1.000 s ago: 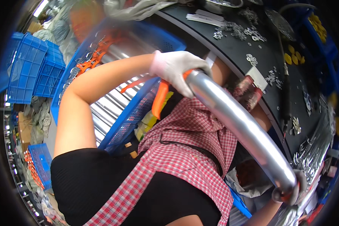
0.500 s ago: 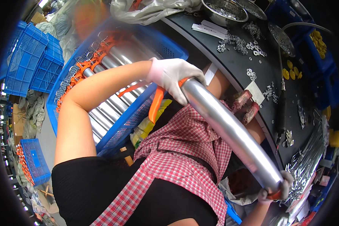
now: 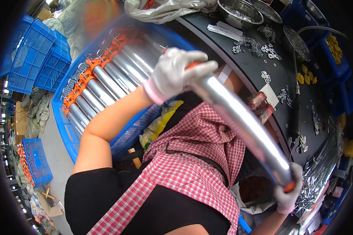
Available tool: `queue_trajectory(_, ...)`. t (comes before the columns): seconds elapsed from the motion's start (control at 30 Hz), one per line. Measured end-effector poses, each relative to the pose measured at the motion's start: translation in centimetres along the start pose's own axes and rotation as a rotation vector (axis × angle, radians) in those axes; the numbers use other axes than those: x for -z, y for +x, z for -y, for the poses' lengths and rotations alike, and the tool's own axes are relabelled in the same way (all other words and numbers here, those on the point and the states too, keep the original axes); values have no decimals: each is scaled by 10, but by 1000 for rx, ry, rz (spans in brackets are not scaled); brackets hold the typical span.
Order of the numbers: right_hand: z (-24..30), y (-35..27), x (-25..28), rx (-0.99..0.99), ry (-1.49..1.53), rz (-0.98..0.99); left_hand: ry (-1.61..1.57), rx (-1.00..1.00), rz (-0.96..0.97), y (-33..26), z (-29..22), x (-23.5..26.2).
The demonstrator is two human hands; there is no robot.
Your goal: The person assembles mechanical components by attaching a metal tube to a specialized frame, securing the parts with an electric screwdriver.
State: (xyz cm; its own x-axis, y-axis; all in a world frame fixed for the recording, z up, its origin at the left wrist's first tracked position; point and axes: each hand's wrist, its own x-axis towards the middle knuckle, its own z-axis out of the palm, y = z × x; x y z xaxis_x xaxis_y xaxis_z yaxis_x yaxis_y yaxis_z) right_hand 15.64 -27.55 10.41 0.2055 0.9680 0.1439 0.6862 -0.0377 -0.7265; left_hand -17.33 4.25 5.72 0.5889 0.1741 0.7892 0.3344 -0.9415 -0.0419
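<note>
Gloved hands [image 3: 176, 74] gripping steel tube [image 3: 243, 125], blue crate [image 3: 66, 129]

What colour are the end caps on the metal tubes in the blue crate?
Orange. The end caps on the metal tubes in the blue crate show best in the head view.

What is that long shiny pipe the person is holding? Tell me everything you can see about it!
The shiny tube is long, round and silver, like polished metal, with orange end caps peeking from under the gloves. It slants across the person's checked apron, in the air. The left hand in a white glove grips the upper end; the right hand, also gloved, grips the lower end.
</note>
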Motion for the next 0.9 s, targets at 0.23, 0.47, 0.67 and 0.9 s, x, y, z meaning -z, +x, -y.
queue_trajectory(0.23, -108, -56, -75, 324, -720, -127, -375, -130, 551, -36, -24, -23)
queue_trajectory(0.47, -61, -35, -92, 167, -595, -35, -97, 463, 389, 34, 144, -94)
queue_trajectory(0.67, -54, -33, -94, 33, -508, -109, -115, 426, 690, 55, 180, -119)
queue_trajectory(0.9, -44, -21, -90, 36, -487, -115, -326, 707, 766, 66, 184, -116)
